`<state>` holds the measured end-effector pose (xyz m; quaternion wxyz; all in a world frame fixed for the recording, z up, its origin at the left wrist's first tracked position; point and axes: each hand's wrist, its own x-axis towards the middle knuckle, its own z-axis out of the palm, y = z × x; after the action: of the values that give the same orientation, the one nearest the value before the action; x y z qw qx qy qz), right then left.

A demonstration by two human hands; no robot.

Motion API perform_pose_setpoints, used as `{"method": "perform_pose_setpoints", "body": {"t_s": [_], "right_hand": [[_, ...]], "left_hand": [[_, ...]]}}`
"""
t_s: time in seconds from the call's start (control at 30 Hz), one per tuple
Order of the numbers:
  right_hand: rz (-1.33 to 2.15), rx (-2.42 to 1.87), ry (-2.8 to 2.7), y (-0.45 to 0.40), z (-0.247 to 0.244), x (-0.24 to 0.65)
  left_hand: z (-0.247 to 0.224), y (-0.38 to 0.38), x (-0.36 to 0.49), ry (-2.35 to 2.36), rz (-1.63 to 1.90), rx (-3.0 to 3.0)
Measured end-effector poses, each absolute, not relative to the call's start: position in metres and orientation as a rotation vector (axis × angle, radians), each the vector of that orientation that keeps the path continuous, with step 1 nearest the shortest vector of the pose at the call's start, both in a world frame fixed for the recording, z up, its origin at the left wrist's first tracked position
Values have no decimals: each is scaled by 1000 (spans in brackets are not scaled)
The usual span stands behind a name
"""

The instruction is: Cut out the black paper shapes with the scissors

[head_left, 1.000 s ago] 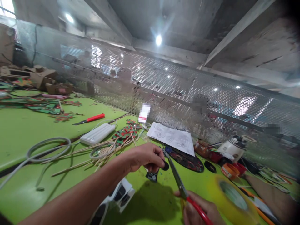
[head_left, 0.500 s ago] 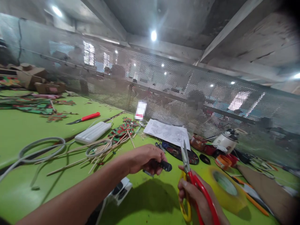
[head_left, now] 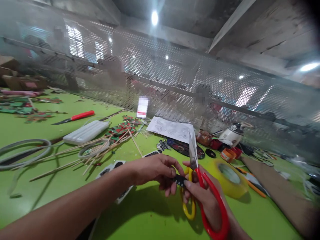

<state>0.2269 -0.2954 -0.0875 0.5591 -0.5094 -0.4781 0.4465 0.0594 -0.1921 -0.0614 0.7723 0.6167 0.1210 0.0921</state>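
My left hand (head_left: 160,171) is closed on a small dark strip (head_left: 180,180) with pale marks along it. My right hand (head_left: 203,193) carries scissors (head_left: 193,156) with one red and one yellow handle, blades pointing up and away from me. The right thumb and fingers also touch the near end of the dark strip, so both hands meet at it. Under my left forearm lies a white sheet with black shapes (head_left: 122,191), partly hidden. Just beyond the hands are small grey pieces (head_left: 163,145) and a dark oval plate (head_left: 186,150).
Yellow tape (head_left: 228,178) stands right of my right hand, beside orange-handled pliers (head_left: 255,186) and a brown board (head_left: 272,186). Left are thin sticks (head_left: 62,168), a white power strip (head_left: 86,131) and a red-handled knife (head_left: 81,115). A printed sheet (head_left: 171,128) lies before the mesh partition (head_left: 160,86).
My hands have come together: the right hand with the scissors moved left, and its fingers now touch the dark strip held by the left. The camera view has turned slightly right and down.
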Motion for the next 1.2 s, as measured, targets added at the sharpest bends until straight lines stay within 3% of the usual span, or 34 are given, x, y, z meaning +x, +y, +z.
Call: {"method": "perform_pose_setpoints", "body": {"t_s": [1.2], "right_hand": [[939, -1252, -1152, -291, -89, 235]], "left_hand": [[-61, -184, 55, 524, 287, 1481]]}}
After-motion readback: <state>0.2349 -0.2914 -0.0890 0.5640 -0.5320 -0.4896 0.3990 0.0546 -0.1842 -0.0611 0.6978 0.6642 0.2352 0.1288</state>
